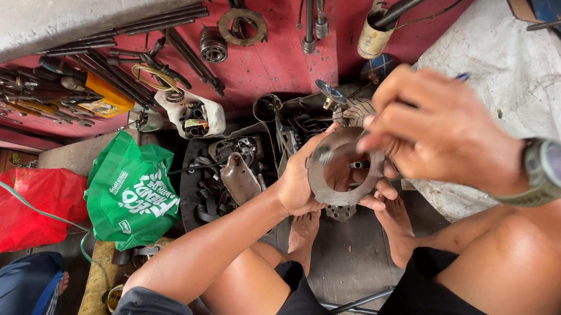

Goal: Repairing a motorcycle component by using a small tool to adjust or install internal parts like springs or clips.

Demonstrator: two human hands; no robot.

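The person sits low on the floor point(352, 261) with knees drawn up and bare feet together, both hands raised over them. The left hand point(300, 178) is closed around the outer edge of a flat grey metal ring point(337, 196), holding it upright just right of the picture's middle, the thumb along its 9 o'clock side and fingertips showing under its 5 o'clock edge. The right hand point(437, 132), with a grey-green watch point(548, 171) on the wrist, comes in from 2 o'clock; its fingers are pinched shut on a thin tool with a blue end point(462, 76), the tip pressed to the ring's top edge. What kind of tool it is I cannot tell.

At 9 o'clock from the ring lies a dark tray of greasy engine parts point(226, 180), and beyond that a green shopping bag point(134, 193) and a red bag point(23, 208). Towards 11 o'clock, long rods and spanners point(122, 67) lie on the red ground beside a brown gasket ring point(242, 26) and a bearing point(213, 45). At 12 o'clock stands a worn tin can point(372, 36). A pale cloth point(516, 82) spreads at 2 o'clock.
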